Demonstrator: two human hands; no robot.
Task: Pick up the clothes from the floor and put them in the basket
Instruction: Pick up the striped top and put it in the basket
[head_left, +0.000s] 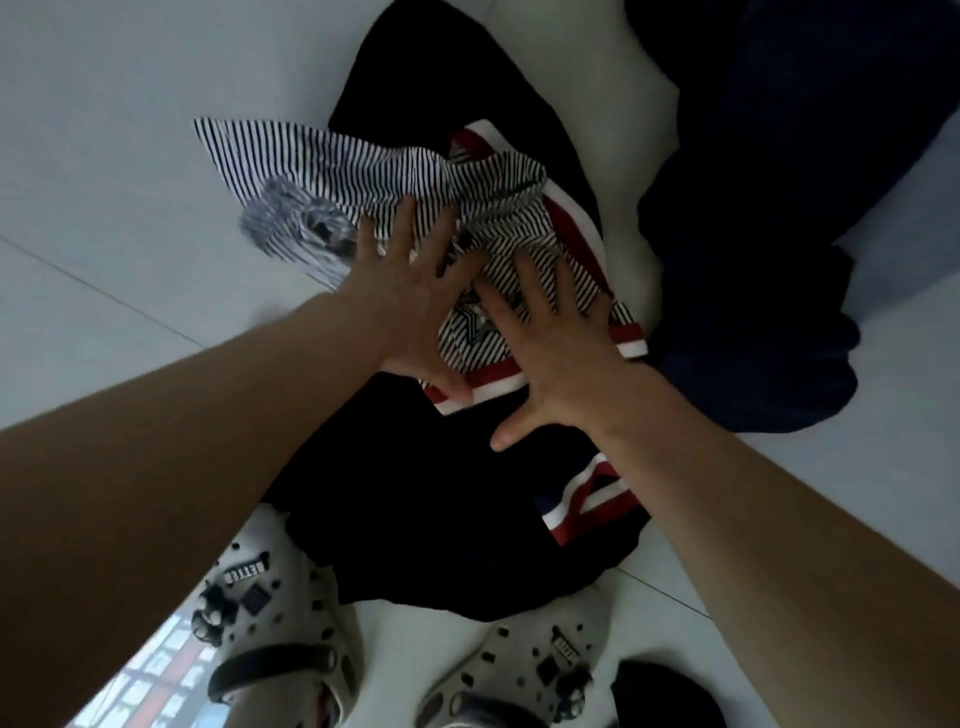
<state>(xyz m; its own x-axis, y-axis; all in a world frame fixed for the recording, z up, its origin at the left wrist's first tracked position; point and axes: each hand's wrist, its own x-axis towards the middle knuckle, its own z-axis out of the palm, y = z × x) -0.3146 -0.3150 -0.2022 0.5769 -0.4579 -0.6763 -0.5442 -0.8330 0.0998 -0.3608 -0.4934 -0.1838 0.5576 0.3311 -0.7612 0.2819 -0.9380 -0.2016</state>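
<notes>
A pile of clothes lies on the white floor in front of me. On top is a black-and-white striped shirt, crumpled, over a black garment with red and white bands. A dark navy garment lies to the right and a white one shows at the back. My left hand is spread, fingertips touching the striped shirt. My right hand is spread flat over the striped shirt and the red-banded cloth. Neither hand grips anything. No basket is in view.
My two feet in white perforated clogs stand at the pile's near edge. Pale floor tiles surround the pile. A dark object sits at the bottom right.
</notes>
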